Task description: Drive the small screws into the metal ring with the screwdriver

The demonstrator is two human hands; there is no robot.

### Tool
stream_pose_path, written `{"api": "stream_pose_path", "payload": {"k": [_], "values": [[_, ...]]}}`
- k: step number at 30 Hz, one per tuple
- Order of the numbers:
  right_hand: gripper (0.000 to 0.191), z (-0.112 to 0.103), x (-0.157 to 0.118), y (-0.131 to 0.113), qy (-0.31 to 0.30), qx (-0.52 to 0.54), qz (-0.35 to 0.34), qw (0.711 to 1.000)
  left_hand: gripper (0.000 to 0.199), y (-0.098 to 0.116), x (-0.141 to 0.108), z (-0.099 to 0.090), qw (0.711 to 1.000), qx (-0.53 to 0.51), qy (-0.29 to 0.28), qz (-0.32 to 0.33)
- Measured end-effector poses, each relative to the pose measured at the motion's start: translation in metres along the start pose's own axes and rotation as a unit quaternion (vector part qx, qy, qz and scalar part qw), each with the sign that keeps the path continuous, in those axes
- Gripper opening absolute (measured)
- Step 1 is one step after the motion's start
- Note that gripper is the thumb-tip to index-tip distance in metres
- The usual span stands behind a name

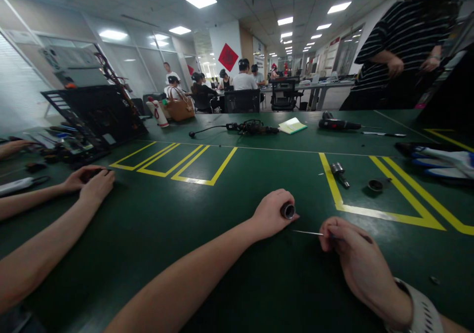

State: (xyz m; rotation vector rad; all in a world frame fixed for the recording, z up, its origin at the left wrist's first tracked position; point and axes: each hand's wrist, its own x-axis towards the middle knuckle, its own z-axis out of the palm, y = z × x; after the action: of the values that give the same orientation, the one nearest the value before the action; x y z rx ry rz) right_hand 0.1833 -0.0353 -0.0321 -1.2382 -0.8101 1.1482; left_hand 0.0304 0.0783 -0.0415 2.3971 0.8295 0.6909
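My left hand [273, 213] is closed around a short hollow metal cylinder [288, 210], its round open end turned toward me. To the right, my right hand [351, 254] grips a thin tool with a slender metal shaft [309, 232] pointing left at the cylinder, a gap between them. The tool's handle is mostly covered by my fingers, so its exact kind cannot be made out. Farther off, inside a yellow-taped area, lie a stepped metal shaft part [339, 174] and a dark ring-shaped metal part [375, 185].
A power screwdriver [338, 123], a pen [383, 134], a notepad [292, 125] and a coiled black cable [254, 127] lie at the back. Blue-and-white gloves [444, 161] are at right. A co-worker's hands [97, 182] work at left. Another person [400, 51] stands behind the table.
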Motion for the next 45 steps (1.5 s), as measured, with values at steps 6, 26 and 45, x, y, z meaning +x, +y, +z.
{"api": "stream_pose_path", "payload": {"k": [6, 26, 45], "values": [[0.019, 0.001, 0.0, 0.0, 0.011, 0.002, -0.008, 1.0, 0.018, -0.002, 0.0, 0.001, 1.0, -0.002, -0.004, 0.028], [0.022, 0.0, -0.013, 0.006, -0.029, -0.177, -0.126, 0.976, 0.016, -0.002, 0.001, 0.002, 0.999, 0.032, -0.011, 0.007], [0.015, 0.003, -0.017, 0.0, -0.062, -0.252, -0.187, 0.947, 0.007, -0.001, -0.001, 0.0, 0.996, 0.085, -0.023, 0.003]]}}
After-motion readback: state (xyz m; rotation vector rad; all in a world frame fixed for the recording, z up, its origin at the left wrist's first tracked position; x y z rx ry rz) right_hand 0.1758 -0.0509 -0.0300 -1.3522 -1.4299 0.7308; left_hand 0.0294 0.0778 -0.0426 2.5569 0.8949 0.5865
